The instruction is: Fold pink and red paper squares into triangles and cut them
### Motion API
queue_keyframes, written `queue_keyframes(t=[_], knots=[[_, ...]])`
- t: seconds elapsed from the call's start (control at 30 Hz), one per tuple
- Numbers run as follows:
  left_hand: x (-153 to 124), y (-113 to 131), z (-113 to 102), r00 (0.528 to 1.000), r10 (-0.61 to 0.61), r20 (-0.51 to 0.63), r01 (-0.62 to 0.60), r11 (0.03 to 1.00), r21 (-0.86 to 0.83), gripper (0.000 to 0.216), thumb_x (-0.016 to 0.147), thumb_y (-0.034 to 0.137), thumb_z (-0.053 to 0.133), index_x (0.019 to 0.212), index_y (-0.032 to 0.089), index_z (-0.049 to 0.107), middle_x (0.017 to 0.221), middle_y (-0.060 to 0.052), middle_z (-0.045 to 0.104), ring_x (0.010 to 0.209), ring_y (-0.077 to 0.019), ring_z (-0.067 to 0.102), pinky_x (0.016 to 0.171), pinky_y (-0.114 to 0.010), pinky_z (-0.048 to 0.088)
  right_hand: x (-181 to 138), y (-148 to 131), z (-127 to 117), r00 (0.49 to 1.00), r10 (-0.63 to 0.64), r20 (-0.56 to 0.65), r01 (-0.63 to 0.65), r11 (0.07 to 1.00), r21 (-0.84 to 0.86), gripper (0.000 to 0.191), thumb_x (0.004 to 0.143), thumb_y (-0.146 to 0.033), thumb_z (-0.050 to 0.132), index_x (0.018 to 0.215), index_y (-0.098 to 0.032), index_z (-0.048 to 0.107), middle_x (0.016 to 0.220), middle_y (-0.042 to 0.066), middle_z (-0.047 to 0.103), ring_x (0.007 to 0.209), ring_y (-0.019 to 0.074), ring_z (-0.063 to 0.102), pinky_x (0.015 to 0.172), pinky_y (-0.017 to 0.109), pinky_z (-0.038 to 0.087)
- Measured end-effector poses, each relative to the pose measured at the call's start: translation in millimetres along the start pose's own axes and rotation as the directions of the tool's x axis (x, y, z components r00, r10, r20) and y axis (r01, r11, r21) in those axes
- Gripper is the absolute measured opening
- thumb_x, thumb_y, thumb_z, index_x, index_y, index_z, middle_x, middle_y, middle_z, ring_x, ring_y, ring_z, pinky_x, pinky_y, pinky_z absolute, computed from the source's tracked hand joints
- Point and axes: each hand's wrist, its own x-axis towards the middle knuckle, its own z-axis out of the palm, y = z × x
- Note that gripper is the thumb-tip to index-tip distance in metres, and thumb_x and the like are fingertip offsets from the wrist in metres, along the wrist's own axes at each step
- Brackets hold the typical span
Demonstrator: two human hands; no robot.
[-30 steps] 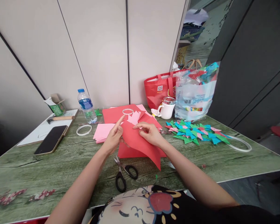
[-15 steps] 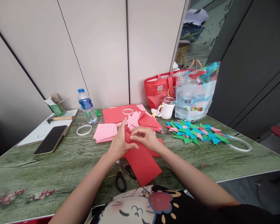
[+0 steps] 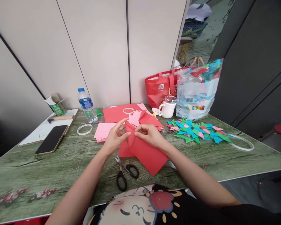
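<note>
A sheet of red paper (image 3: pixel 150 154) with its upper left end folded over is held between my two hands. My left hand (image 3: pixel 115 134) pinches the folded edge from the left, thumb in front. On the right, my right hand (image 3: pixel 150 134) grips the same fold with thumb and forefinger. Below them, a pair of black-handled scissors (image 3: pixel 125 172) lies slightly parted on the table. More red paper (image 3: pixel 125 150) lies under the held sheet. Behind my left hand is a stack of pink paper squares (image 3: pixel 104 131); farther back are pink cut pieces (image 3: pixel 134 117) on red sheets (image 3: pixel 113 113).
At the right lie many folded paper pieces (image 3: pixel 196 129) and a tape ring (image 3: pixel 242 142). A white mug (image 3: pixel 168 107), red bag (image 3: pixel 155 90) and filled plastic bag (image 3: pixel 194 100) stand behind. To the left are a water bottle (image 3: pixel 86 106), phone (image 3: pixel 51 139) and hammer (image 3: pixel 62 117).
The red sheet has turned, its lower end swinging right and up, and the scissors now show fully. My left hand's fingers have closed in on the fold.
</note>
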Motion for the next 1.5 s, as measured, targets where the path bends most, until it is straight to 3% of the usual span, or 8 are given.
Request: queue_keyframes(t=[0.2, 0.63, 0.77, 0.9, 1.07, 1.23, 1.5], knots=[[1, -5, 0, 0.995, 0.015, -0.096, -0.019, 0.999, -0.037, 0.064, 0.066, 0.029, 0.068, 0.123, 0.024, 0.041, 0.096, -0.006, 0.059, 0.067, -0.0132, 0.059, 0.052, -0.021, 0.048, 0, -1, 1, 0.994, 0.103, -0.035, -0.101, 0.992, 0.07, 0.036, 0.065, -0.031, 0.068, 0.095, -0.017, 0.052, 0.073, 0.0, 0.059, 0.064, 0.0115, 0.056, 0.063, 0.026, 0.046], [2, -6, 2, 0.987, -0.022, -0.157, 0.022, 1.0, 0.0, 0.059, 0.061, 0.029, 0.071, 0.114, 0.021, 0.044, 0.096, -0.006, 0.06, 0.067, -0.0145, 0.061, 0.051, -0.023, 0.05, -1, 1, -12, 0.989, 0.048, 0.139, -0.03, 0.991, -0.13, 0.022, 0.067, -0.031, 0.066, 0.081, -0.015, 0.06, 0.067, -0.002, 0.059, 0.057, 0.0095, 0.048, 0.052, 0.021, 0.035], [2, -6, 3, 0.984, 0.005, -0.177, 0.008, 0.997, 0.071, 0.058, 0.06, 0.028, 0.071, 0.112, 0.02, 0.046, 0.093, -0.004, 0.059, 0.067, -0.0137, 0.061, 0.055, -0.024, 0.05, -1, 1, -9, 0.989, 0.081, 0.125, -0.06, 0.985, -0.159, 0.02, 0.068, -0.031, 0.064, 0.077, -0.014, 0.061, 0.064, -0.002, 0.058, 0.056, 0.0096, 0.048, 0.052, 0.021, 0.035], [1, -7, 5, 0.981, 0.047, -0.188, -0.018, 0.988, 0.154, 0.059, 0.061, 0.026, 0.071, 0.113, 0.019, 0.046, 0.084, -0.002, 0.058, 0.062, -0.0117, 0.058, 0.055, -0.023, 0.049, 0, 0, -3, 0.987, 0.128, 0.094, -0.126, 0.992, -0.03, 0.024, 0.067, -0.035, 0.065, 0.078, -0.014, 0.061, 0.065, 0.0, 0.059, 0.059, 0.0108, 0.052, 0.053, 0.022, 0.039], [1, -6, 5, 0.985, -0.001, -0.173, 0.015, 0.997, 0.078, 0.059, 0.06, 0.028, 0.071, 0.113, 0.021, 0.045, 0.085, -0.002, 0.058, 0.061, -0.0118, 0.058, 0.052, -0.022, 0.048, -1, -1, 2, 0.986, 0.166, -0.013, -0.165, 0.986, 0.037, 0.026, 0.063, -0.035, 0.068, 0.076, -0.014, 0.061, 0.066, 0.001, 0.062, 0.059, 0.0116, 0.055, 0.055, 0.024, 0.044], [3, -6, 2, 0.976, -0.007, -0.219, 0.023, 0.997, 0.07, 0.056, 0.059, 0.028, 0.071, 0.109, 0.02, 0.048, 0.081, -0.001, 0.058, 0.062, -0.013, 0.059, 0.053, -0.024, 0.048, -1, 0, 2, 0.991, 0.135, -0.009, -0.135, 0.991, 0.003, 0.03, 0.061, -0.031, 0.07, 0.086, -0.014, 0.062, 0.067, 0.0, 0.061, 0.059, 0.0117, 0.055, 0.058, 0.025, 0.046], [2, -8, 5, 0.972, 0.036, -0.233, -0.005, 0.991, 0.13, 0.064, 0.058, 0.029, 0.073, 0.116, 0.019, 0.047, 0.08, -0.002, 0.058, 0.065, -0.0146, 0.058, 0.054, -0.024, 0.048, -2, 5, -1, 0.994, 0.106, 0.005, -0.104, 0.984, -0.147, 0.017, 0.071, -0.025, 0.061, 0.085, -0.015, 0.065, 0.071, 0.003, 0.064, 0.063, 0.0142, 0.057, 0.06, 0.027, 0.045]])
